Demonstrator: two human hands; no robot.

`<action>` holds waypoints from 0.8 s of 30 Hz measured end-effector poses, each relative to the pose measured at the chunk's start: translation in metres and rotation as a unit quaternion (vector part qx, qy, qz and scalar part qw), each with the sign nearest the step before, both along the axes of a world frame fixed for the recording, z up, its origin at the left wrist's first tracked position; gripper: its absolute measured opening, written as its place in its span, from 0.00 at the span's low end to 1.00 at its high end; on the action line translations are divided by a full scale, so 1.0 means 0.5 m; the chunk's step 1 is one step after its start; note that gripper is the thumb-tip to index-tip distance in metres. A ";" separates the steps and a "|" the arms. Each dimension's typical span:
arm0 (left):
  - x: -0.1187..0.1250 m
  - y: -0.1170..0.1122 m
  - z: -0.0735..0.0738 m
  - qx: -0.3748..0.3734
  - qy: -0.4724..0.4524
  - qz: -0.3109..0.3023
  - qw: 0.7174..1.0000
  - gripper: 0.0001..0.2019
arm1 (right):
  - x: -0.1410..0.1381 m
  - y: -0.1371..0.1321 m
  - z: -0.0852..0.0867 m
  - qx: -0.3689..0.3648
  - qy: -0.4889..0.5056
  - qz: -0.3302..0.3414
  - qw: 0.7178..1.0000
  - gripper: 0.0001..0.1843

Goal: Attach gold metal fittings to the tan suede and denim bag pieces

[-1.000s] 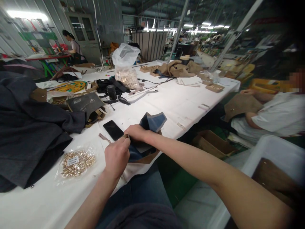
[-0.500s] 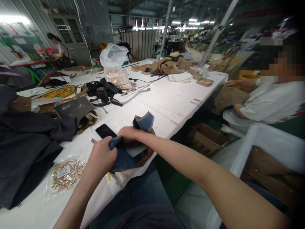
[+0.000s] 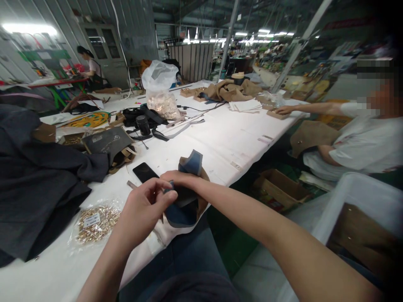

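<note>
A folded blue fabric piece with a tan lining (image 3: 185, 201) sits at the near edge of the white table (image 3: 226, 142). My right hand (image 3: 181, 179) lies on top of it, fingers curled over its upper edge. My left hand (image 3: 143, 212) pinches the piece's left edge between thumb and fingers. A black phone (image 3: 145, 172) lies flat just beyond my left hand, and a small tan strip (image 3: 131, 184) lies beside it.
A clear bag of gold metal fittings (image 3: 94, 218) and a heap of dark cloth (image 3: 34, 180) lie to my left. A bigger bag of fittings (image 3: 162, 98), black straps and tan fabric sit farther back. A seated person in white (image 3: 362, 144) reaches onto the table at right. White bin (image 3: 362, 201) near right.
My left hand has shifted from a closed grip on the fabric's left end to a thumb-and-finger pinch. The fabric piece is more bunched under my right hand. The seated person's arm now reaches onto the table.
</note>
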State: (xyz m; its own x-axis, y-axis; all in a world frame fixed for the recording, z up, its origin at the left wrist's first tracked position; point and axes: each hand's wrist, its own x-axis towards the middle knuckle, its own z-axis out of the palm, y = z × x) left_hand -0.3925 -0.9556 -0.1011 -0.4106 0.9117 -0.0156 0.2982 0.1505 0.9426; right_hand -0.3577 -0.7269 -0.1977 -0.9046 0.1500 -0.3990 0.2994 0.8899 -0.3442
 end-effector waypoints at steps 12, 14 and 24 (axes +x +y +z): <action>-0.028 -0.032 -0.168 0.068 -0.024 0.051 0.996 0.31 | 0.135 -0.061 0.009 0.091 0.251 0.056 0.962 0.15; -0.032 -0.031 -0.176 0.083 -0.004 0.058 0.995 0.28 | 0.144 -0.067 0.007 0.091 0.277 0.059 0.955 0.16; -0.022 -0.046 -0.242 0.111 -0.022 0.108 0.988 0.16 | 0.154 -0.132 0.036 0.159 0.402 0.039 0.901 0.12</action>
